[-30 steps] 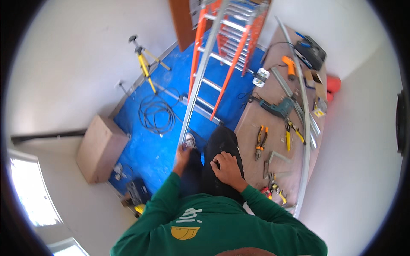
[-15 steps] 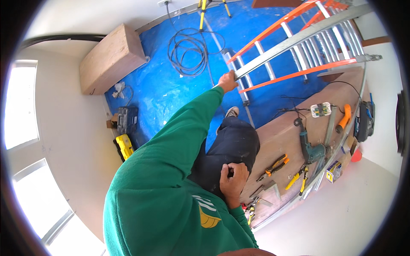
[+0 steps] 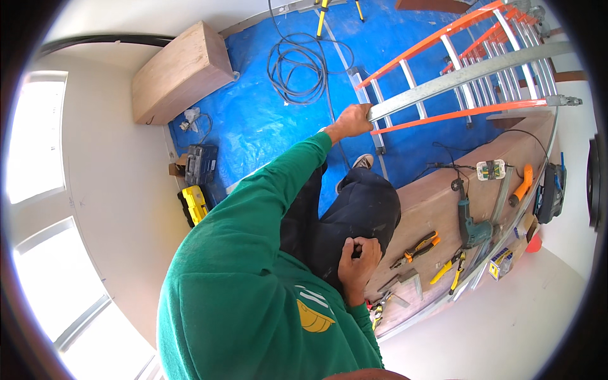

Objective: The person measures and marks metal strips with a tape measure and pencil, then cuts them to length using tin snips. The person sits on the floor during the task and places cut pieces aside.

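My left hand [image 3: 352,121] is stretched forward and closed round the near end of a long grey metal channel [image 3: 443,85]. From there the channel slants up to the right, passing in front of an orange ladder [image 3: 415,125] with silver rungs. My right hand [image 3: 360,269] rests by my dark-trousered thigh, its fingers curled. A small dark spot shows between thumb and fingers, too unclear to name. Right of that hand, orange-handled pliers [image 3: 421,246], a yellow-handled tool [image 3: 451,269] and a teal power drill [image 3: 472,231] lie on a wooden ledge [image 3: 421,199].
Blue sheeting [image 3: 259,126] covers the floor, with a coiled black cable [image 3: 297,69] and yellow tripod legs [image 3: 322,19] on it. A wooden box [image 3: 180,76] stands at the far left, above a dark tool case [image 3: 201,164] and a yellow case [image 3: 195,204].
The whole view has shifted, so most things sit further right. The channel's far end has swung lower across the ladder, with my left hand still on its near end. My right hand keeps its curl.
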`<state>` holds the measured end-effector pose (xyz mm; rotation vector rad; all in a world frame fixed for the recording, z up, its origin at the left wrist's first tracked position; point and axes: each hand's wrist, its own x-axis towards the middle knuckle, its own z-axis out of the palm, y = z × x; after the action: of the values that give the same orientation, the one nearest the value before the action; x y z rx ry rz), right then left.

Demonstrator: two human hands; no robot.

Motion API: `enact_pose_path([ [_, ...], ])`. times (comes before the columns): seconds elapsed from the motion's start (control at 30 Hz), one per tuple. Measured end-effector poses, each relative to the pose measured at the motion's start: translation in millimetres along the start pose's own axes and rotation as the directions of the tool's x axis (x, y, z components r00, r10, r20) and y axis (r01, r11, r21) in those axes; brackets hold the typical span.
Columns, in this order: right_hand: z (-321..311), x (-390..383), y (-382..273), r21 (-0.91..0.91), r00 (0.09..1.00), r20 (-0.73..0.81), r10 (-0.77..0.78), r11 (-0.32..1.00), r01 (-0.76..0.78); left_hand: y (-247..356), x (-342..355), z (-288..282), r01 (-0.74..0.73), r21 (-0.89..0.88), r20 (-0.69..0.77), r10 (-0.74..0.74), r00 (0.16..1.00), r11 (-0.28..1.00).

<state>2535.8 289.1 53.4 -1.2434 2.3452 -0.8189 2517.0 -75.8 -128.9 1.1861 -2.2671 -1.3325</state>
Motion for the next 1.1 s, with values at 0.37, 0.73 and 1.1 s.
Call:
enact_pose_path([
  [0.37,0,-14,2,0.063,0.999,-0.027,-0.023,0.998,0.025,78,-8,-91,0.019,0.284,-0.055,-0.003,0.998,0.959],
  [0.73,-1,-12,5,0.044,0.999,-0.011,-0.045,0.998,0.046,-31,41,-155,-0.026,0.426,0.025,0.017,1.0,0.904],
  [1.1,2,6,5,-0.007,0.999,0.051,-0.008,1.0,0.009,-179,44,-159,0.176,0.443,0.023,-0.207,0.978,0.879],
])
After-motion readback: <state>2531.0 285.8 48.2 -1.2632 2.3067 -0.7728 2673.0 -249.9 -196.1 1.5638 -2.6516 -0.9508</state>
